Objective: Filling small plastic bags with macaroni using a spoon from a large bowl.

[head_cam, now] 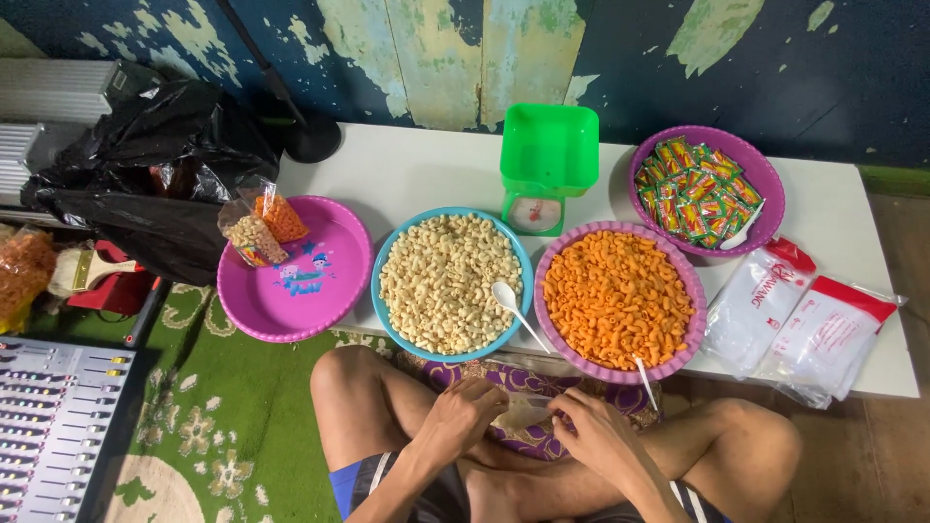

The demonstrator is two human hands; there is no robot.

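Note:
I sit cross-legged at a low white table (417,169). Between my left hand (458,415) and my right hand (591,431), over my lap, I hold a small clear plastic bag (523,411) with both sets of fingers pinching it. Just ahead stand a blue bowl (387,254) of pale puffed snacks with a white spoon (511,305) and a purple bowl (690,334) of orange curled snacks with another spoon (643,380) on its near rim.
A pink tray (320,291) holds two filled snack bags (262,228). A green kitchen scale (546,165) stands behind the bowls. A purple bowl (765,189) holds several seasoning sachets. Packs of clear bags (799,324) lie right. Black bag (155,174) and audio mixer (53,426) left.

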